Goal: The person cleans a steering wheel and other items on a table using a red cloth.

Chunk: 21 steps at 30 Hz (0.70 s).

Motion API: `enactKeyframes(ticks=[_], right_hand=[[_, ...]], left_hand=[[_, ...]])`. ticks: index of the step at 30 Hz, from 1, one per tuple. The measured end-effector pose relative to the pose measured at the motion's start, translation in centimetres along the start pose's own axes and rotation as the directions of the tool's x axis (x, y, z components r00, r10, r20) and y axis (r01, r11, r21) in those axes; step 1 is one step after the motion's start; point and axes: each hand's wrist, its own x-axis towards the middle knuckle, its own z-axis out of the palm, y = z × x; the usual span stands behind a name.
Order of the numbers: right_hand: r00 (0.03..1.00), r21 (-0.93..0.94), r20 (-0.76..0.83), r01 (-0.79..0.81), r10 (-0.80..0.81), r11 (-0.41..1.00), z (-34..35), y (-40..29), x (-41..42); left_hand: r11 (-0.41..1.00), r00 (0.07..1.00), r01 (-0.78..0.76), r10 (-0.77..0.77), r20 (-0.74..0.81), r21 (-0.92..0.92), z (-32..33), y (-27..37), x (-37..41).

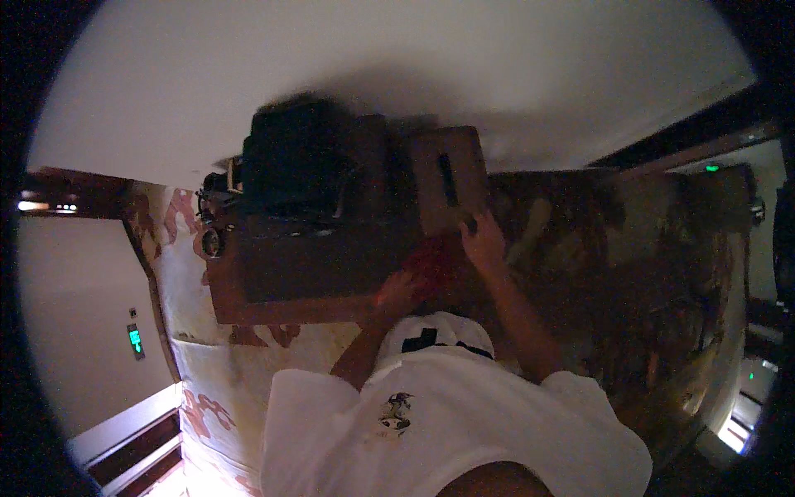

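Note:
My right hand (486, 242) is at the near end of a brownish box (428, 168) with a dark slot in its top, possibly a tissue box. Its thumb and fingers are curled, but the dim light hides whether they grip anything. To the left and nearer my body, my left hand (399, 292) rests against a dark red cloth-like item (440, 261). The fingers there are blurred, so their hold cannot be made out. Both hands are over the right part of a wooden table (286, 312) with a dark inset top.
A large dark green object (298, 161) stands at the table's back, against a pale wall (205, 87). Small items, among them a round one (213, 243), are by the left edge. Patterned carpet (205, 298) surrounds the table. A lit green sign (135, 341) hangs on the left wall.

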Motion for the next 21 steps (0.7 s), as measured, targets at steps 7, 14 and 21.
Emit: enactKeyframes(ticks=[7, 14, 21], right_hand=[[0.987, -0.124, -0.127, 0.083, -0.099, 0.989, -0.4, -2.7, 0.3], [0.858, 0.264, -0.277, 0.501, -0.433, 0.824, -4.1, -17.6, 3.5], [0.741, 0.050, -0.202, 0.661, -0.640, 0.749, -0.6, -33.3, 3.6]], left_hand=[[0.862, 0.791, 0.498, -0.408, -0.456, 0.093, -1.0, -6.9, -10.2], [0.675, 0.486, 0.728, -0.632, -0.604, -0.121, -2.0, -12.9, -13.8], [0.505, 0.348, 0.816, -0.818, -0.458, -0.281, -4.6, -14.7, -13.7]])
